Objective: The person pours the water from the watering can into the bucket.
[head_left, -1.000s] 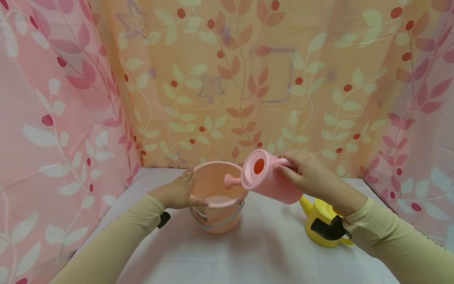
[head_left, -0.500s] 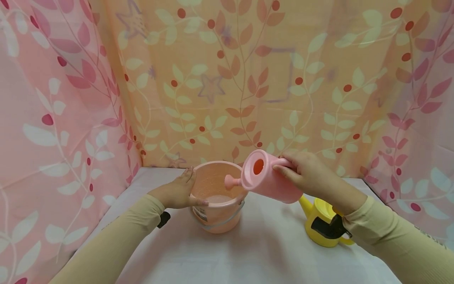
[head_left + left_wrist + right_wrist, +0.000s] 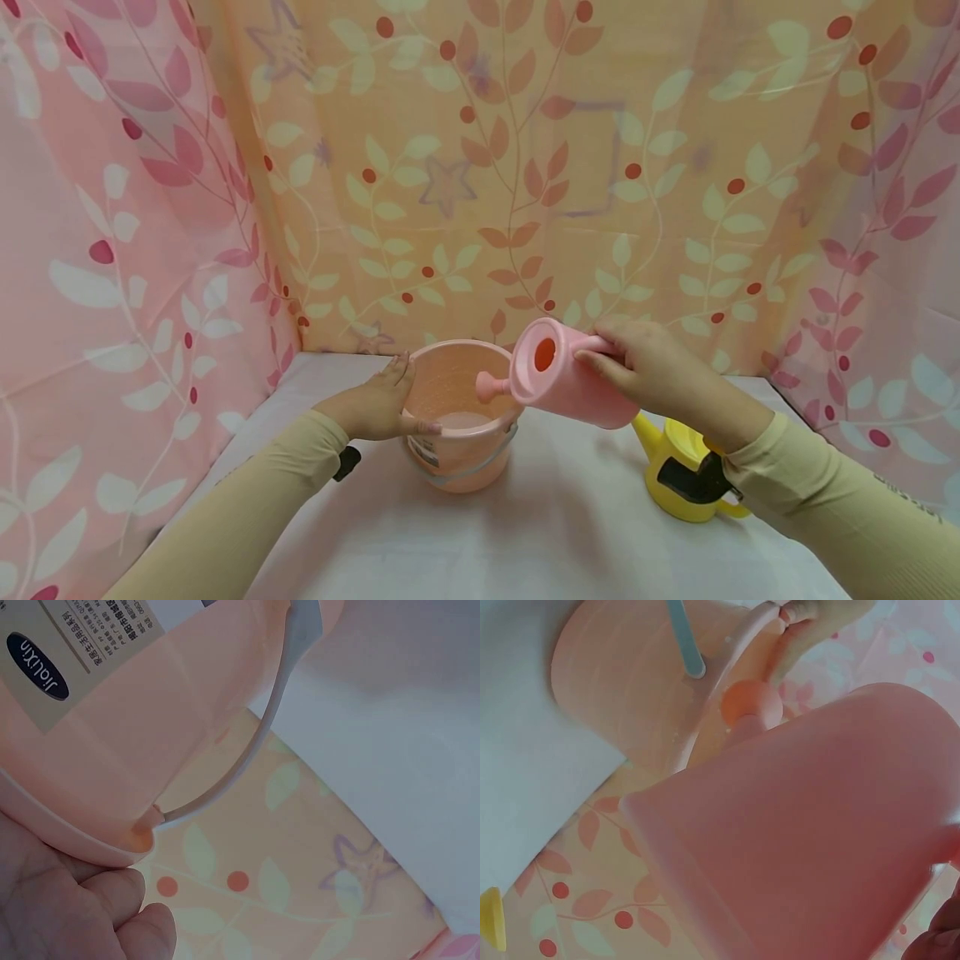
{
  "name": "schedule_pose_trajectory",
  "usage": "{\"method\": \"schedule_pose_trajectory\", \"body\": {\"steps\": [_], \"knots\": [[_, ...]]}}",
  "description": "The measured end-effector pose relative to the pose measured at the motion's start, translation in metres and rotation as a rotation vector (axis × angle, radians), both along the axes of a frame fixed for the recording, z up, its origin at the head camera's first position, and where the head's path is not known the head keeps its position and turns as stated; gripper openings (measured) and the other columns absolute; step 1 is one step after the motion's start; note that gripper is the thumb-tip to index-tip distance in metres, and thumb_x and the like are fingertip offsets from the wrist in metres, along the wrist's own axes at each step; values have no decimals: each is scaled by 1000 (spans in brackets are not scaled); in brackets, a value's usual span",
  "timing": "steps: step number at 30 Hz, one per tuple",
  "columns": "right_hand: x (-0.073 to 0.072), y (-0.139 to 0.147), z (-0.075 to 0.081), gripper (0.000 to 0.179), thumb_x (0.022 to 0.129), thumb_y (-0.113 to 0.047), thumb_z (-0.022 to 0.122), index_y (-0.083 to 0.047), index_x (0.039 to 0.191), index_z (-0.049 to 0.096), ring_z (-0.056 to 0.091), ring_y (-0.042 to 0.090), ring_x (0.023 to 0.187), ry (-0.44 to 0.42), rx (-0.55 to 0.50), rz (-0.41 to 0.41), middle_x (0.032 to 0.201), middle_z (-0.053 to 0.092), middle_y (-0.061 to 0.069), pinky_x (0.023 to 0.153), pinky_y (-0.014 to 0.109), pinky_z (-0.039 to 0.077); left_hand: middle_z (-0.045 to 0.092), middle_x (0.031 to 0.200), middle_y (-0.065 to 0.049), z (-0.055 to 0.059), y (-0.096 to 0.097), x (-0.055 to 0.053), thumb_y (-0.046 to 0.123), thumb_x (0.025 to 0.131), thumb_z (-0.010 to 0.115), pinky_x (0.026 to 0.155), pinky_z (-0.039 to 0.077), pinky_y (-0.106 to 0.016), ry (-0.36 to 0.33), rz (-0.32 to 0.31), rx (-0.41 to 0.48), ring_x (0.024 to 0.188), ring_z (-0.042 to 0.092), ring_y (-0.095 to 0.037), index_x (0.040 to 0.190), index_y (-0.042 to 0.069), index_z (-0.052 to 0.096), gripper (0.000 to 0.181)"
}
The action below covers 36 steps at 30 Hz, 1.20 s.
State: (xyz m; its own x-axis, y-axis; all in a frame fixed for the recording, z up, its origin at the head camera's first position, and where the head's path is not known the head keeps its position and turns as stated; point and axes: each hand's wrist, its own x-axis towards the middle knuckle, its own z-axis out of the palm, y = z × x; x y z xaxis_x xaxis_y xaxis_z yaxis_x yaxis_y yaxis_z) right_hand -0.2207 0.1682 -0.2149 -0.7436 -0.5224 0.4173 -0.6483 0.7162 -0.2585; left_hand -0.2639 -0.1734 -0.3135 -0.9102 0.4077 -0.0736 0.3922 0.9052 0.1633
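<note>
Pink plastic watering can (image 3: 581, 383), cylindrical, is in the right hand (image 3: 648, 367), body just left of and slightly below the knuckles. Right hand is closed firmly round its handle, fingers wrapped, thumb over the top.

Nearest: two beige long sleeves (image 3: 240, 508), coming in from the lower corners. Black wrist device (image 3: 347, 463) shows under the left cuff.

Yellow plastic watering can (image 3: 686, 507) stands upright on the white cloth-covered table (image 3: 375, 550), at right, below the right wrist and partly hidden by it; its spout points toward the pink can.

Peach round plastic bucket (image 3: 468, 446) stands upright left of the pink can. Grey curved plastic bail (image 3: 298, 634) hangs down its side; printed label (image 3: 64, 652) reads "JiaLiXin". Left hand (image 3: 375, 404) rests on the bucket's left rim, fingers spread and fairly straight, thumb laid on the near edge.

Pink can is tilted, round filling hole facing the viewer, flared pink rose (image 3: 491, 387) pointing left at the bucket's mouth, apart from the left hand. Can't tell if can touches rim.

Far: orange leaf-print curtain (image 3: 450, 250) behind, pink leaf-print fabric (image 3: 150, 333) along the left side.
</note>
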Motion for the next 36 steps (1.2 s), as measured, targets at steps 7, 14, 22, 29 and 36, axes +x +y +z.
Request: {"method": "schedule_pose_trajectory", "body": {"steps": [7,14,22,29,36], "knots": [[0,0,0,11,83,-21,68,-14,82,60,52,13,63,13,2,2,69,55,-4,56,23,48,0,149,-26,0,0,0,79,71,45,110,12,-47,-2,1,-4,138,1,-37,143,-9,6,120],[0,0,0,10,83,-20,68,-15,81,60,52,13,64,27,9,3,69,55,-4,56,23,48,1,149,-28,2,0,1,77,72,47,109,12,-50,4,-8,15,137,3,-40,142,-11,7,119],[0,0,1,10,84,-21,67,-14,81,60,51,11,64,40,-1,36,68,54,-5,56,23,47,1,148,-28,2,0,1,76,73,47,109,13,-49,0,-6,12,137,3,-40,142,-11,7,118],[0,0,2,10,84,-19,67,-13,81,60,52,11,64,42,-5,39,69,55,-5,57,23,48,0,149,-27,1,0,0,77,72,47,109,13,-49,-2,1,8,137,2,-39,142,-10,6,119],[-2,0,3,12,83,-17,68,-13,79,58,51,12,62,62,11,33,67,53,-5,56,23,48,0,149,-26,0,-1,-1,78,71,46,110,13,-48,1,2,1,137,2,-38,143,-9,6,120]]}}
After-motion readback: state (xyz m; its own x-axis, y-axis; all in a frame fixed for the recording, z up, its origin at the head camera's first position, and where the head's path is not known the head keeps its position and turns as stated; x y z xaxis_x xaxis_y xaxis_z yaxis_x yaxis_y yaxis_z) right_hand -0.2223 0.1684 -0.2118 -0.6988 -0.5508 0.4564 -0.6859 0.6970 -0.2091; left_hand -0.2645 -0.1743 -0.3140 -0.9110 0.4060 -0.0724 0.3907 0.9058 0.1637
